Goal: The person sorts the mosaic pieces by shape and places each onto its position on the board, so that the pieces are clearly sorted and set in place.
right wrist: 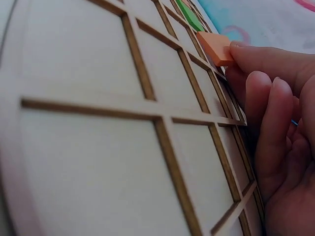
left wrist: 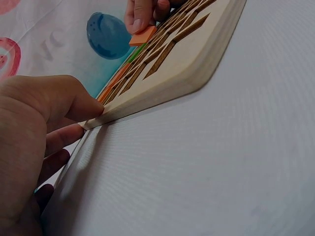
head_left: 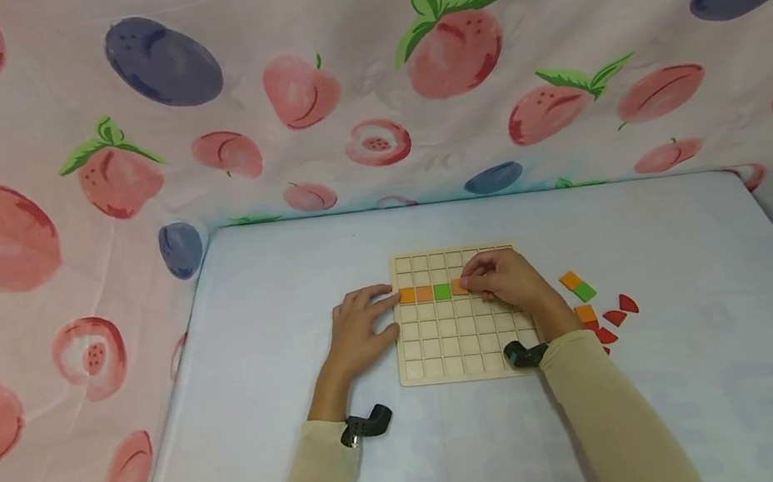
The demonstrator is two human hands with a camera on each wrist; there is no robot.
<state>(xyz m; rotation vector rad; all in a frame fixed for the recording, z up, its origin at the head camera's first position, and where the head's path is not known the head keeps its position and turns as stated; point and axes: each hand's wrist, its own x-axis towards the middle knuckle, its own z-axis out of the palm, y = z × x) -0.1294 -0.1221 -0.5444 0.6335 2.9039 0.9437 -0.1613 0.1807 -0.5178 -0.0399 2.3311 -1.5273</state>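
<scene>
A square wooden grid board [head_left: 434,349] lies on the table, with two orange square tiles [head_left: 416,295] and a green square tile [head_left: 443,292] side by side in one row. My right hand [head_left: 510,280] reaches over the board and pinches another orange square tile [right wrist: 215,48] between thumb and finger. That tile is tilted at the cell just right of the green one. On the left, my left hand [head_left: 358,334] rests with its fingers spread against the board's left edge; the left wrist view shows its fingertips touching the wooden rim.
Right of the board lie a loose orange tile [head_left: 571,280], a green tile [head_left: 584,292] and another orange tile [head_left: 585,314]. Several red wedge pieces [head_left: 615,318] are scattered nearby, some partly behind the right forearm. Fruit-printed fabric [head_left: 313,160] rises behind the white table [head_left: 276,309].
</scene>
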